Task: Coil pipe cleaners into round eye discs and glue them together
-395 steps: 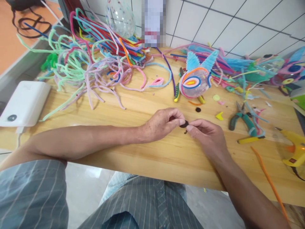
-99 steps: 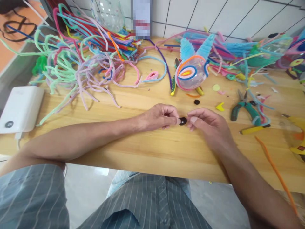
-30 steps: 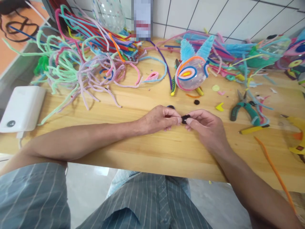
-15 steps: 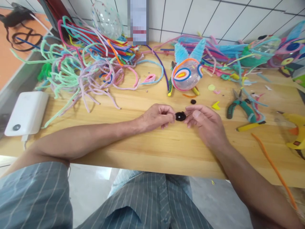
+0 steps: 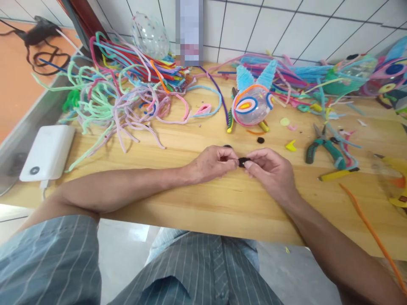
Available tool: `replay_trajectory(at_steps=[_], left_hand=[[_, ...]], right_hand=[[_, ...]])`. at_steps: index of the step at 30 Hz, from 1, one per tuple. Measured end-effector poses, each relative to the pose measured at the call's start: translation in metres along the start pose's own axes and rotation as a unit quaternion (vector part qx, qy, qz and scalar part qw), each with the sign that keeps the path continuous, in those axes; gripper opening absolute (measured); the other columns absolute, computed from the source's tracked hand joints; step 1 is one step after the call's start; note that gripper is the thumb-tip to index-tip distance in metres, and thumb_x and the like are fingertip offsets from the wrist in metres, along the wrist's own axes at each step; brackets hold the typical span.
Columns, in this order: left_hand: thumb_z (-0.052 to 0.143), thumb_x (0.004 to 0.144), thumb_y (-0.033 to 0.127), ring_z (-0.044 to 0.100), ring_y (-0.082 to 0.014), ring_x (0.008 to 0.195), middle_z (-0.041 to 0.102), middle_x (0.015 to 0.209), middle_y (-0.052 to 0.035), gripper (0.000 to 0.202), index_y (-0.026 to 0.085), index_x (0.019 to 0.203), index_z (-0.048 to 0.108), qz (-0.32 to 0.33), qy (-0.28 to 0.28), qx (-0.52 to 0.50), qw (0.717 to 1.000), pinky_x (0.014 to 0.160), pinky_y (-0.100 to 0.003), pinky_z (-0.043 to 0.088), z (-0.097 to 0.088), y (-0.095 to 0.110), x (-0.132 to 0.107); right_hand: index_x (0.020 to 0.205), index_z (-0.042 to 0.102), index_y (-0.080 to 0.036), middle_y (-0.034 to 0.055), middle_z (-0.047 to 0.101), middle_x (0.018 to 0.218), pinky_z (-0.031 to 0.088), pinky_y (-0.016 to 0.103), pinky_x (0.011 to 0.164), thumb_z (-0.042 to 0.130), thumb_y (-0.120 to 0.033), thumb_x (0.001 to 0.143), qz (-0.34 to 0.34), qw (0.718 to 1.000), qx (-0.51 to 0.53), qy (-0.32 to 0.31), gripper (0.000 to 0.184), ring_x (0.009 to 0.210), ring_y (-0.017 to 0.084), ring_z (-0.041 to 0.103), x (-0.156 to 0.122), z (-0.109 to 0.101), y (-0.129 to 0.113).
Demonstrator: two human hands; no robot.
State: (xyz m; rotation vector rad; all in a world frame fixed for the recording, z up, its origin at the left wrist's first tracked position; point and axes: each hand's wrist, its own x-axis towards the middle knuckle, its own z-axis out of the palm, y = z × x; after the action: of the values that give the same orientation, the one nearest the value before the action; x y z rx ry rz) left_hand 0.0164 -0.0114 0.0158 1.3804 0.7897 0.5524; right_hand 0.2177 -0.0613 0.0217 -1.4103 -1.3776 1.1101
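My left hand (image 5: 219, 163) and my right hand (image 5: 269, 169) meet above the front middle of the table. Between their fingertips they pinch a small black coil (image 5: 243, 162), which looks like wound pipe cleaner; fingers cover part of it. A similar black disc (image 5: 260, 140) lies flat just beyond my right hand. Another dark piece (image 5: 227, 146) peeks out behind my left hand, mostly hidden. Farther back stands a clear balloon figure (image 5: 254, 108) with fuzzy blue ears and coiled oval eyes in blue, white, pink and yellow.
Tangled pipe cleaners (image 5: 124, 106) cover the left back, near a white power bank (image 5: 47, 152). Green-handled pliers (image 5: 326, 148), a yellow utility knife (image 5: 338, 174) and a yellow glue gun (image 5: 397, 178) lie at right. An orange pipe cleaner (image 5: 370, 224) crosses the table's right front.
My right fingers, spread beside the black coil before, have closed onto it. The coil has tilted and shows less of its face. The whole view has shifted slightly.
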Motion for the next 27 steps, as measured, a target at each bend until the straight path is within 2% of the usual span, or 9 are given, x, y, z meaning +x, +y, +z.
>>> replay_trajectory(at_steps=[5,8,14,21,24,27], left_hand=[[0.06,0.087,0.026,0.052,-0.0085,0.064,0.061,0.069,0.0019,0.016,0.014,0.079,0.067,0.062,0.031,0.053,0.996,0.061,-0.019,0.042,0.009,-0.004,-0.013],[0.058,0.087,0.021,0.051,-0.0086,0.062,0.061,0.067,0.0014,0.016,0.013,0.077,0.068,0.096,0.023,0.098,0.99,0.06,-0.02,0.041,0.011,-0.008,-0.02],[0.056,0.086,0.011,0.054,-0.0082,0.062,0.066,0.07,-0.0008,0.015,0.013,0.077,0.067,0.176,0.018,0.185,0.967,0.063,-0.019,0.042,0.007,-0.004,-0.021],[0.057,0.095,0.016,0.059,-0.0101,0.065,0.068,0.071,-0.0025,0.015,0.013,0.088,0.071,0.162,0.04,0.168,0.972,0.066,-0.021,0.046,0.009,-0.003,-0.021],[0.058,0.096,0.021,0.061,-0.0114,0.066,0.07,0.076,-0.0042,0.015,0.014,0.1,0.072,0.148,0.053,0.147,0.976,0.065,-0.022,0.048,0.011,-0.003,-0.022],[0.064,0.094,0.026,0.059,-0.0099,0.063,0.068,0.079,-0.0028,0.023,0.014,0.113,0.068,0.101,0.074,0.116,0.985,0.06,-0.02,0.047,0.012,-0.004,-0.024]], right_hand=[[0.092,0.071,-0.025,0.0005,0.071,0.076,0.056,0.031,0.063,0.076,-0.03,0.085,-0.067,0.996,-0.06,-0.009,0.01,0.067,0.017,0.068,-0.012,0.001,0.004],[0.092,0.071,-0.026,0.0011,0.072,0.079,0.058,0.032,0.066,0.072,-0.023,0.088,-0.123,0.986,-0.105,-0.03,0.005,0.069,0.017,0.069,-0.017,0.001,0.005],[0.095,0.069,-0.028,0.0004,0.072,0.083,0.057,0.031,0.064,0.07,-0.012,0.088,-0.18,0.971,-0.15,-0.037,0.017,0.068,0.016,0.069,-0.017,0.0,-0.002],[0.101,0.07,-0.03,0.0024,0.073,0.088,0.059,0.03,0.064,0.071,-0.006,0.085,-0.15,0.98,-0.116,-0.057,0.028,0.075,0.018,0.071,-0.019,0.0,-0.003],[0.099,0.071,-0.029,0.0024,0.073,0.088,0.06,0.031,0.067,0.073,-0.006,0.084,-0.13,0.985,-0.105,-0.037,0.027,0.077,0.018,0.071,-0.019,0.0,-0.002],[0.096,0.072,-0.028,0.0022,0.073,0.089,0.061,0.03,0.067,0.074,-0.011,0.085,-0.065,0.997,-0.036,-0.002,0.021,0.077,0.017,0.073,-0.017,-0.001,0.002]])
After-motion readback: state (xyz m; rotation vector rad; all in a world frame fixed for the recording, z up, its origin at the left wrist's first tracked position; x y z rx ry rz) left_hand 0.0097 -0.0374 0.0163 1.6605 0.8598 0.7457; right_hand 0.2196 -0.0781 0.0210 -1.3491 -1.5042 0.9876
